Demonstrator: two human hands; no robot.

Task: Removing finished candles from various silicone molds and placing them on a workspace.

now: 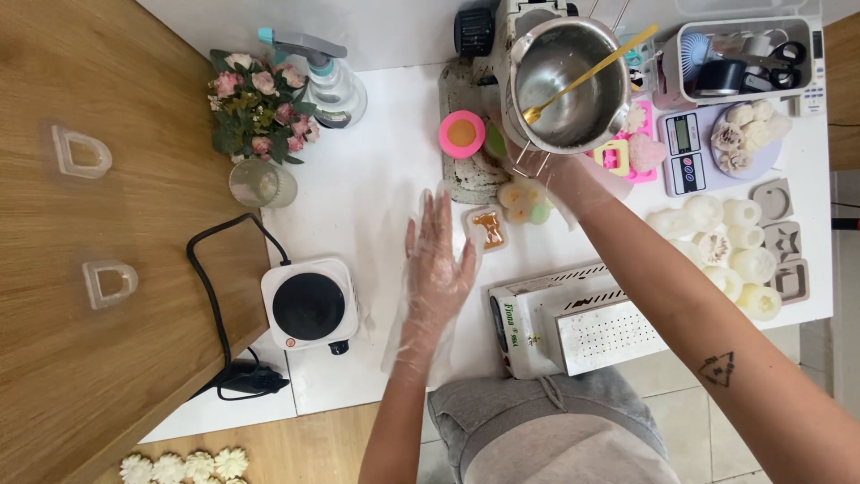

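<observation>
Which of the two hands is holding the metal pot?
The right hand grips the metal pot by its handle. The left hand lies flat on the white table, holding nothing.

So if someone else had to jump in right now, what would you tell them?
Left hand, in a clear plastic glove, lies flat and open on the white table, holding nothing.
Right hand, also gloved, grips the handle of the shiny steel melting pot, raised above the table; a gold spoon rests in it.
Below the pot: a small clear mould with an amber bear shape, and round pastel pieces.
The small black hotplate sits bare at the left.
Whether the mould needs more, I can't tell.
</observation>
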